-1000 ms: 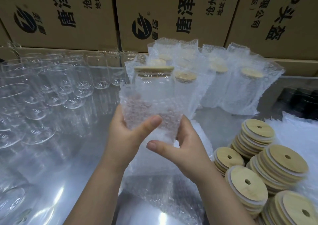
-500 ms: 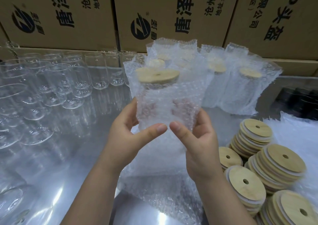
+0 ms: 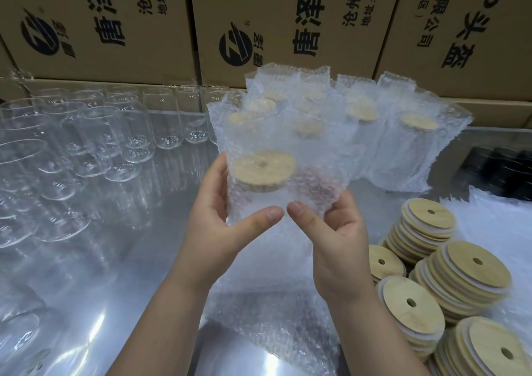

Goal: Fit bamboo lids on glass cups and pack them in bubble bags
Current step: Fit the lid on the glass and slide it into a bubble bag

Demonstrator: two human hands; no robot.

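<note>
I hold a bubble bag (image 3: 302, 157) in the air at the middle of the view, with a lidded glass cup inside it. Its round bamboo lid (image 3: 263, 168) shows through the wrap, well below the bag's mouth. My left hand (image 3: 227, 226) grips the bag's left side, thumb across the front. My right hand (image 3: 331, 231) grips its right side, thumb nearly touching the left thumb. Behind stand several packed bags (image 3: 397, 134) with lids inside. Stacks of bamboo lids (image 3: 460, 272) lie at the right.
Several bare glass cups (image 3: 86, 145) crowd the shiny metal table (image 3: 138, 260) on the left. Flat bubble bags (image 3: 267, 312) lie under my wrists. Cardboard boxes (image 3: 288, 24) wall off the back. Something black (image 3: 501, 171) lies at the far right.
The cup has sunk deeper into the bag, its lid now well under the bag's mouth. My thumbs have come together across the front of the bag.
</note>
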